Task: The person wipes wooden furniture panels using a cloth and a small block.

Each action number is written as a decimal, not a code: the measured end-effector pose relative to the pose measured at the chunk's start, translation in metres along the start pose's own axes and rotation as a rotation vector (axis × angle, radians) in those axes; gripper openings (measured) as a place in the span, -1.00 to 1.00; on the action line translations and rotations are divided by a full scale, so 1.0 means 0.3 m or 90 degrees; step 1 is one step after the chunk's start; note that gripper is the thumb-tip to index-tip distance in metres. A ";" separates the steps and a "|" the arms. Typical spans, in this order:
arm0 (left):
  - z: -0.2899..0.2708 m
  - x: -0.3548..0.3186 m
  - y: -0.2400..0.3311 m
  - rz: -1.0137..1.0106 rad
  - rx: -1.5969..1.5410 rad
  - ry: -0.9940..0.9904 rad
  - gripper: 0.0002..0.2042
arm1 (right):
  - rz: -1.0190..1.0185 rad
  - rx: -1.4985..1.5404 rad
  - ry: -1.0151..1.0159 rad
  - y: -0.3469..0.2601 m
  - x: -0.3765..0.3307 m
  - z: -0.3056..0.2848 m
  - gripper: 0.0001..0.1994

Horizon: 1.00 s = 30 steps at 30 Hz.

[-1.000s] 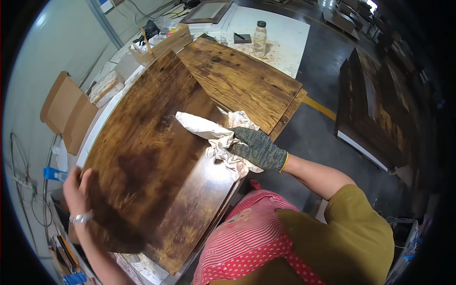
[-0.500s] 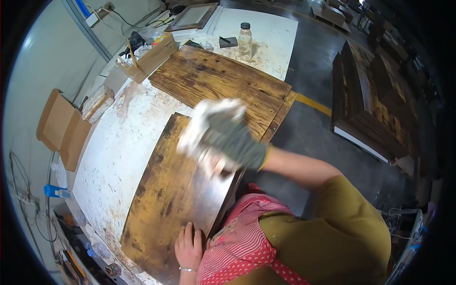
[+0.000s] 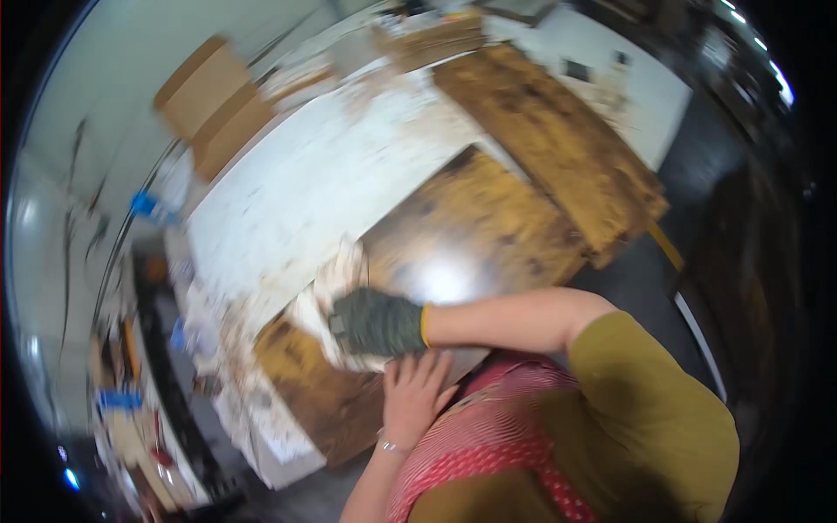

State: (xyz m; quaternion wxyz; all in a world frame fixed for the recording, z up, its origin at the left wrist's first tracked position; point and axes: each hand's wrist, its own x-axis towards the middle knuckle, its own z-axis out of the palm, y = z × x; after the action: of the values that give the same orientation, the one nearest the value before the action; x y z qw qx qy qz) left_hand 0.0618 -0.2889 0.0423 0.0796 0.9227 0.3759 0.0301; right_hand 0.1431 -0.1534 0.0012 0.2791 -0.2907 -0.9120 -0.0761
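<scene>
A brown wooden board (image 3: 497, 222) with dark mottled grain lies in front of me on a white, stained worktable (image 3: 288, 192). My right hand (image 3: 379, 322), in a dark green glove with a yellow cuff, is closed on a crumpled white cloth (image 3: 342, 272). The cloth rests against the board toward its left end, partly past its far edge. Close by, my bare left hand (image 3: 417, 401) lies on the board's near edge, fingers spread, holding nothing. A bracelet circles that wrist.
Beyond the first board lies another wooden board (image 3: 549, 131). An open cardboard box (image 3: 214, 109) stands at the table's far left edge, near a blue object (image 3: 150, 207). A bottle (image 3: 615, 78) is at the back right. Dark stacked panels (image 3: 732, 261) stand on the floor at right.
My right hand has swept the cloth from the board's far right side toward its left end, near my left hand. My left fingers are more spread. The view has turned.
</scene>
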 end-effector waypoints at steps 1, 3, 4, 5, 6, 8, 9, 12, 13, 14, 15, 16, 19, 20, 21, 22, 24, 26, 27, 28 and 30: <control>0.004 -0.018 0.012 -0.121 -0.160 -0.154 -0.48 | -0.129 0.269 -0.015 -0.104 0.014 -0.015 -0.77; 0.026 -0.037 0.001 -0.017 -0.011 0.008 -0.49 | -0.124 0.023 -0.187 -0.097 0.064 -0.015 -0.76; 0.014 -0.027 -0.005 0.026 -0.023 0.044 -0.48 | -0.060 0.331 0.179 0.000 0.052 0.076 -0.73; 0.014 -0.026 -0.011 -0.012 -0.015 0.042 -0.48 | 0.040 0.277 0.025 0.117 0.084 0.137 -0.67; 0.014 -0.041 -0.022 0.001 -0.033 0.041 -0.47 | 0.006 0.133 -0.038 0.201 0.127 0.096 -0.61; 0.018 -0.053 -0.037 -0.003 -0.045 0.043 -0.47 | -0.044 -0.006 -0.086 0.182 0.230 0.062 -0.55; 0.018 -0.052 -0.036 0.011 -0.065 0.047 -0.46 | -0.032 0.062 -0.138 0.113 0.271 0.070 -0.61; 0.047 -0.056 -0.034 0.019 -0.115 0.079 -0.47 | -0.182 0.298 0.067 -0.192 0.284 0.183 -0.75; 0.087 -0.070 -0.039 -0.002 -0.121 0.089 -0.47 | -0.311 0.233 -0.032 -0.325 0.288 0.128 -0.74; 0.159 -0.076 -0.026 -0.032 -0.166 0.180 -0.48 | -0.381 0.394 -0.207 -0.382 0.283 0.046 -0.76; 0.134 -0.086 -0.025 -0.045 -0.160 0.182 -0.48 | -0.416 0.439 -0.217 -0.386 0.252 0.018 -0.76; 0.087 -0.088 -0.026 -0.079 -0.283 0.035 -0.48 | -0.331 0.555 -0.229 -0.339 0.206 -0.014 -0.74; 0.051 -0.096 -0.041 0.020 -0.124 0.262 -0.51 | -0.140 0.370 -0.186 -0.083 0.078 -0.102 -0.59; 0.042 -0.112 -0.061 0.030 -0.220 0.301 -0.57 | 0.007 0.319 -0.208 0.022 0.037 -0.168 -0.55; 0.024 -0.128 -0.089 0.049 -0.320 0.336 -0.63 | 0.106 0.212 -0.175 0.135 -0.036 -0.192 -0.56; 0.030 -0.175 -0.152 -0.102 -0.309 0.282 -0.71 | 0.294 0.116 -0.171 0.183 -0.089 -0.245 -0.59; -0.077 -0.297 -0.339 -0.357 -0.299 0.282 -0.86 | 0.380 0.056 -0.161 0.247 -0.213 -0.361 -0.63; -0.115 -0.388 -0.562 -0.617 -0.191 0.384 -0.77 | 0.359 -0.073 -0.109 0.263 -0.412 -0.389 -0.59; -0.070 -0.475 -0.696 -0.710 -0.086 0.394 -0.76 | 0.384 -0.060 -0.109 0.225 -0.447 -0.415 -0.57; -0.045 -0.561 -0.779 -0.752 -0.040 0.368 -0.71 | 0.379 -0.059 -0.096 0.187 -0.456 -0.427 -0.59; -0.023 -0.593 -0.847 -0.790 0.012 0.340 -0.67 | 0.377 -0.053 -0.078 0.155 -0.483 -0.424 -0.61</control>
State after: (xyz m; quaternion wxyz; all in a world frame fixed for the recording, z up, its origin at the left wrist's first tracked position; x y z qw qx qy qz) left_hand -0.2414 -0.2331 0.0068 -0.0215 0.4972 0.8434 0.2023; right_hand 0.3267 -0.2244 0.0258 0.2215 -0.5590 -0.7989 -0.0115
